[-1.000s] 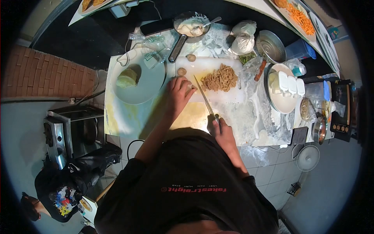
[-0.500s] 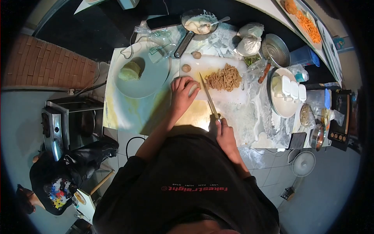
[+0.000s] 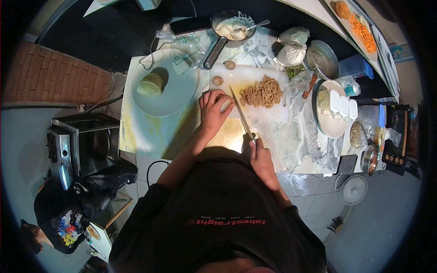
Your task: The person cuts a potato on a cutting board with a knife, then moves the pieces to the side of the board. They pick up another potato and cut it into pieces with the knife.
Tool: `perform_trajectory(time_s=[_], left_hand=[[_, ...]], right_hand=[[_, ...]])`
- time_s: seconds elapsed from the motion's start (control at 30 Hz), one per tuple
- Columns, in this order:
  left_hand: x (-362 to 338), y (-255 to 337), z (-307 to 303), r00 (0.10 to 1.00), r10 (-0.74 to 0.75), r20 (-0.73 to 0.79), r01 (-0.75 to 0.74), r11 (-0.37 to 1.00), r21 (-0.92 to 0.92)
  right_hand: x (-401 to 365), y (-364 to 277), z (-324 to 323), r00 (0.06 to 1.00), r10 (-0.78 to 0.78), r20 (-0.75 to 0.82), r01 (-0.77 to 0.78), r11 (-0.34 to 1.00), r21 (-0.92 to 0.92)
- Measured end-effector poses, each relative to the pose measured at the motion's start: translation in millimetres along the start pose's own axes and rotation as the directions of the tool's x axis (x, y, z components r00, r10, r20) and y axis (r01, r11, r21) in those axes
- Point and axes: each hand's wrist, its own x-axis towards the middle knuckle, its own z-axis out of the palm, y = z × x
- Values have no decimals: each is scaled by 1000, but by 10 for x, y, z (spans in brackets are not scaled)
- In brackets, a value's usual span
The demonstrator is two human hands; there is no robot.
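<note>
My left hand curls its fingers over a meatball on the white cutting board; a pale face of it shows beside the thumb. My right hand grips the handle of a long knife. Its blade slants across the board, right beside my left fingertips. To the right of the blade lies a pile of brown chopped strips. Two more round pieces sit past my left hand, one at the board's left side and one near its far edge.
A large pale blue plate with a cabbage piece stands left. A frying pan with white batter and a spoon is at the back. Right are a metal bowl and a plate with white containers. A person is at lower left.
The knife blade has shifted slightly left, closer to my left fingertips, and my right hand has moved a little with it. My left hand stays on the meatball.
</note>
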Motion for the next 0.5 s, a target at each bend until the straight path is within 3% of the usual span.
perform_trajectory(time_s=[0.5], left_hand=[[-17, -44, 22, 999, 30, 10, -30, 999, 31]], right_hand=[[16, -102, -1, 994, 71, 80, -63, 993, -96]])
